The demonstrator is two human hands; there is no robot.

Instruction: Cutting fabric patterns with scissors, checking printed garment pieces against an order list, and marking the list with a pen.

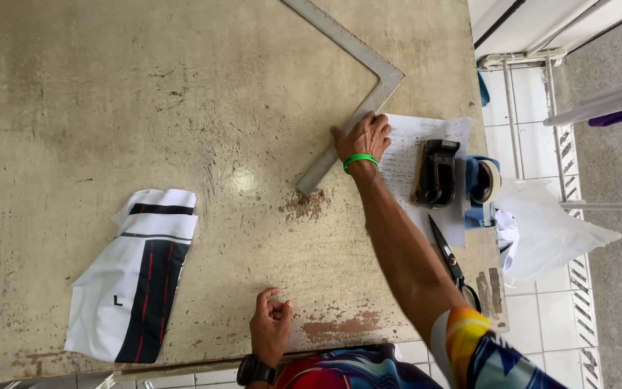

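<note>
A person's right hand [363, 137] lies flat, fingers spread, on one leg of a metal square [347, 108] at the far right of a worn table [109, 94] — pressing it down rather than pinching it. The left hand [270, 325] rests at the near edge, fingers loosely curled and holding nothing, well apart from the square. The square's corner points right, its short leg touching a sheet of paper [426, 140] just beside the hand. On that paper sit a black tool [436, 173] and a blue tape dispenser [481, 181], with scissors [449, 258] nearer. A folded cloth piece [134, 277] in white, black and red lies near left.

If the square slides right it could drag or crease the paper — the leg already overlaps its edge. The outstretched forearm passes close above the scissors and might knock them off the right edge. The only container is a white plastic bag [548, 230] hanging off the right side; its contents cannot be made out
</note>
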